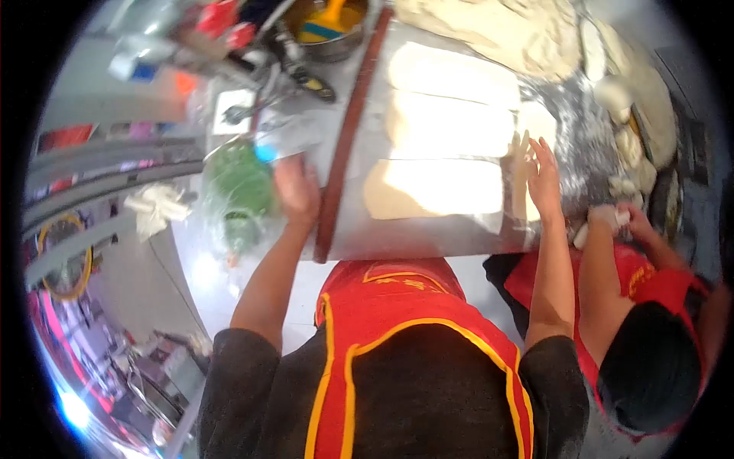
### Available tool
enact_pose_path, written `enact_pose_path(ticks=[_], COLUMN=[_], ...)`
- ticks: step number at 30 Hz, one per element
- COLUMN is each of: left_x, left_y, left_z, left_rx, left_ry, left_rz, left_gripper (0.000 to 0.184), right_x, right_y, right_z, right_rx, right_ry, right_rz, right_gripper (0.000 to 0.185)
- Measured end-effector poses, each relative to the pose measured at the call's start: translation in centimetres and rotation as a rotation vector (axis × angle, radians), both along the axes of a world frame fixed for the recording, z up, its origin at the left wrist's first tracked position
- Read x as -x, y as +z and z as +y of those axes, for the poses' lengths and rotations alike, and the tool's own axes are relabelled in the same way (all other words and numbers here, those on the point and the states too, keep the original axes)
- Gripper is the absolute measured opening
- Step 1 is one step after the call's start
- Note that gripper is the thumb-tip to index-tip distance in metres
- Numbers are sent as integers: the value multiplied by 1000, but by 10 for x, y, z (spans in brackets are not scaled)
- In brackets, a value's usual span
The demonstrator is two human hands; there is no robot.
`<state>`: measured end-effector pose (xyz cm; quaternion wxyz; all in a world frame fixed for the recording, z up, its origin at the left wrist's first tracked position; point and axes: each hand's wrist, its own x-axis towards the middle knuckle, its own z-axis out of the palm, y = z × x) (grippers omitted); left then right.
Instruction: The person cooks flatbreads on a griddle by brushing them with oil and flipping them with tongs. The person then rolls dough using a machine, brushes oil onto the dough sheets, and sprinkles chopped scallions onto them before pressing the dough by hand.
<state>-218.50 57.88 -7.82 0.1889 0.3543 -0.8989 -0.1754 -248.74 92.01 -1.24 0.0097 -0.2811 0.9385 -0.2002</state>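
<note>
My right hand [544, 183] is open, fingers apart, at the right ends of the flat dough sheets. Beneath or beside it lies a narrow pale dough strip [537, 118]; whether they touch I cannot tell. Three wide sheets are laid one above another: a far one [455, 74], a middle one [449, 126] and a near one [434, 190], all bright with glare. Off to the left, my left hand [297, 187] is smeared by motion, between a clear plastic bag of something green [238, 187] and a long reddish-brown bar [353, 130]. No held object shows in it.
A large dough mass [497, 30] covers the far side of the floured work surface [577, 138]. At the back left stands a metal bowl [329, 42] holding a yellow-handled brush [325, 23]. On my right, a co-worker [650, 359] handles dough close by.
</note>
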Motion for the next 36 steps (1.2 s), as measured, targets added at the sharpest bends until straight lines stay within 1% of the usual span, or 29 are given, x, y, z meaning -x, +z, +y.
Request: enact_pose_path(ticks=[1, 3, 4, 5, 7, 9, 10, 11, 12, 13, 15, 18, 21, 22, 23, 24, 25, 26, 27, 28, 30, 31, 32, 33, 34, 35, 36], left_x=[0, 0, 1, -1, -1, -2, -2, -2, -2, -3, -3, -2, -2, -1, 1, -2, 1, 0, 0, 1, 0, 0, 1, 2, 2, 3, 4], left_y=[-1, 0, 0, 0, 8, 11, 8, 9, 11, 12, 15, 13, 8, 11, 15, 1, 6, 11, 10, 8, 2, 1, 3, 6, 8, 10, 12], left_z=[2, 5, 4, 4, 5, 5, 6, 5, 4, 4, 3, 2, 3, 3, 4, 3, 5, 3, 4, 4, 3, 4, 6, 7, 8, 9, 9], left_rx=[-27, 24, 5, -17, -4, -29, -28, -43, -59, -75, -75, -74, -73, -74, -145, -18, -62, 4, 19, -29, 29, 61, 55, 43, 30, 18, 32], left_ry=[26, 39, 44, 44, 47, 42, 53, 51, 45, 36, 26, 45, 53, 38, 55, 64, 61, -1, -5, 4, -13, -9, 0, 3, 8, 13, -8], left_rz=[2, 19, -35, -88, -45, 10, 7, 29, 51, 73, 75, 67, 25, 10, 80, 27, -6, 19, -4, 2, -10, -18, -21, -31, -42, -51, -57], left_gripper=[34, 30, 30, 30, 31, 31, 31, 31, 30, 30, 30, 29, 30, 30, 31, 30, 29, 31, 31, 31, 33, 33, 32, 32, 32, 32, 31], right_x=[-10, -31, -43, -60, -87, -114, -123, -132, -141, -152, -161, -167, -171, -169, -165, -166, -166, -165, -160, -147, -126, -112, -99, -83, -67, -53, -34], right_y=[6, 18, 20, 30, 34, 41, 25, 17, 7, -1, -9, -46, -42, -35, -29, -30, -32, -32, -31, -23, -7, 1, 21, 28, 30, 36, 33], right_z=[-25, -78, -107, -139, -193, -243, -263, -281, -294, -307, -322, -338, -337, -334, -331, -328, -326, -326, -321, -307, -272, -250, -217, -183, -150, -120, -89], right_rx=[79, 227, 353, 370, 411, 446, 416, 369, 343, 356, 292, 186, 178, 171, 159, 288, 420, 487, 562, 658, 859, 891, 900, 858, 894, 894, 891], right_ry=[54, 166, 223, 297, 480, 598, 638, 754, 818, 799, 806, 742, 685, 720, 749, 670, 591, 493, 400, 328, 192, 50, -35, -53, -157, -290, -366], right_rz=[-68, -205, -332, -370, -365, -430, -461, -429, -447, -390, -239, -110, -152, -128, -99, -202, -295, -376, -456, -671, -1115, -1199, -1139, -1088, -1051, -961, -856], right_gripper=[31, 33, 34, 32, 28, 22, 25, 30, 34, 28, 19, 13, 12, 11, 11, 13, 15, 16, 17, 16, 13, 9, 9, 15, 16, 16, 15])
